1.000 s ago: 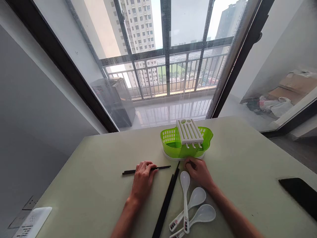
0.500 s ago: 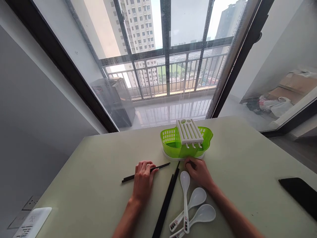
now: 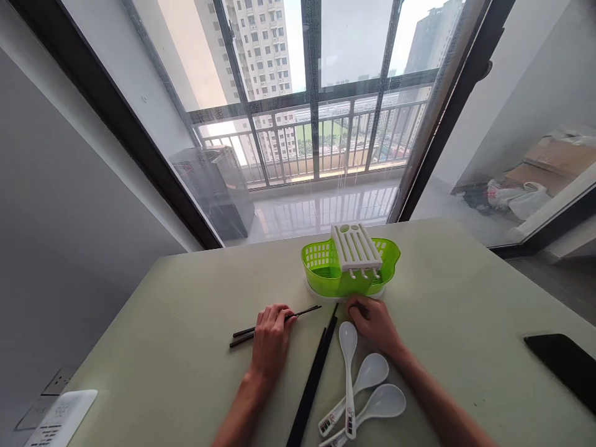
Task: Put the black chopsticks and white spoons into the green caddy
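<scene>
My left hand [image 3: 274, 329] is closed round a pair of black chopsticks [image 3: 244, 333] just above the table, their thick ends apart on the left and their tips together on the right. My right hand [image 3: 372, 320] rests with curled fingers against the front base of a green basket [image 3: 326, 285] with a white slotted rack [image 3: 356, 247] on top. What it holds, if anything, is hidden. More black chopsticks [image 3: 313, 385] lie between my forearms. Beside them, three white spoons [image 3: 348, 354] overlap, handles toward me.
A black phone-like slab [image 3: 561, 366] lies at the table's right edge. At the lower left is a white printed card or box [image 3: 63, 416]. Behind the table [image 3: 186, 298] stands a glass window [image 3: 316, 136]; a wall [image 3: 69, 217] runs along the left.
The chopsticks in my left hand have tilted, their left ends dropping and spreading apart. My left hand shifted very slightly right. My right hand, the basket and the spoons look almost unmoved.
</scene>
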`<action>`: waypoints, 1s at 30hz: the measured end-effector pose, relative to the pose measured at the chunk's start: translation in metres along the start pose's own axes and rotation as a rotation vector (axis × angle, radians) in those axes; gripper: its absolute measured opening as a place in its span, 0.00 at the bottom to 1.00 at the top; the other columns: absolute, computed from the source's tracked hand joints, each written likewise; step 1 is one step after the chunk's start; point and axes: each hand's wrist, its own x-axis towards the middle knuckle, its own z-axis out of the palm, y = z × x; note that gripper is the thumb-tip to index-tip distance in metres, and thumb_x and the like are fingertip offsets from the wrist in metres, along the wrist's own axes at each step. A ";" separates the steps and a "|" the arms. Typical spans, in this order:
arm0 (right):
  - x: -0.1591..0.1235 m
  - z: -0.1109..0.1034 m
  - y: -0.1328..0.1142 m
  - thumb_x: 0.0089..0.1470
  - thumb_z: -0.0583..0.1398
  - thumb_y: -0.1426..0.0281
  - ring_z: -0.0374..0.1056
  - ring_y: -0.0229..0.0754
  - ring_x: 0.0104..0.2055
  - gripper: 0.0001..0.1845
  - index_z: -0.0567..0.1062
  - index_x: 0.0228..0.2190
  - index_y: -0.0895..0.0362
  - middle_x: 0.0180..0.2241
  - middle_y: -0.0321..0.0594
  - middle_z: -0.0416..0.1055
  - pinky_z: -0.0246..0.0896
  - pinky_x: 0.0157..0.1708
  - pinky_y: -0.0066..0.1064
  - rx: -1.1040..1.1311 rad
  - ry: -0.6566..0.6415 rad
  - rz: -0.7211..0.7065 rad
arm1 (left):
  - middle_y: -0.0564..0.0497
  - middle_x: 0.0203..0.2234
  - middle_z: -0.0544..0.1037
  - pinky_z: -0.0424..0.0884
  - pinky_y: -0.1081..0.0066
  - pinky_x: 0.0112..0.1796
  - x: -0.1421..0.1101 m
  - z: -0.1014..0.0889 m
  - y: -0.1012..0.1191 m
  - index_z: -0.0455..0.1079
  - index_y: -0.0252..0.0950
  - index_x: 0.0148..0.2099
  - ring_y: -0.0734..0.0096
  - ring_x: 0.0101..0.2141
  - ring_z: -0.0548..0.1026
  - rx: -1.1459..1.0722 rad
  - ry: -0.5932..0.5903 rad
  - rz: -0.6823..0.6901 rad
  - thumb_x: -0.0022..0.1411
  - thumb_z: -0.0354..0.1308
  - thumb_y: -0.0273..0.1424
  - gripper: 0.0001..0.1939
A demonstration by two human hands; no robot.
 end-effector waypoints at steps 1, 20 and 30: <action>0.000 0.000 0.000 0.51 0.53 0.72 0.59 0.36 0.21 0.10 0.72 0.23 0.54 0.19 0.31 0.67 0.54 0.24 0.26 0.000 -0.001 0.001 | 0.48 0.42 0.78 0.68 0.60 0.43 0.000 0.000 0.000 0.71 0.40 0.43 0.61 0.41 0.75 -0.001 0.002 0.001 0.74 0.50 0.34 0.10; 0.001 0.001 0.001 0.52 0.53 0.72 0.60 0.36 0.23 0.10 0.72 0.24 0.55 0.21 0.32 0.68 0.55 0.26 0.27 0.029 -0.014 0.016 | 0.56 0.26 0.67 0.66 0.76 0.26 -0.006 -0.030 0.037 0.65 0.39 0.43 0.76 0.23 0.65 -0.755 0.564 -0.362 0.71 0.50 0.49 0.18; 0.001 0.001 0.000 0.52 0.53 0.72 0.60 0.37 0.23 0.10 0.72 0.24 0.55 0.21 0.32 0.67 0.55 0.26 0.28 0.017 -0.014 0.026 | 0.59 0.23 0.60 0.59 0.77 0.23 -0.004 -0.023 0.041 0.62 0.38 0.32 0.80 0.19 0.56 -1.064 0.531 -0.270 0.72 0.51 0.45 0.19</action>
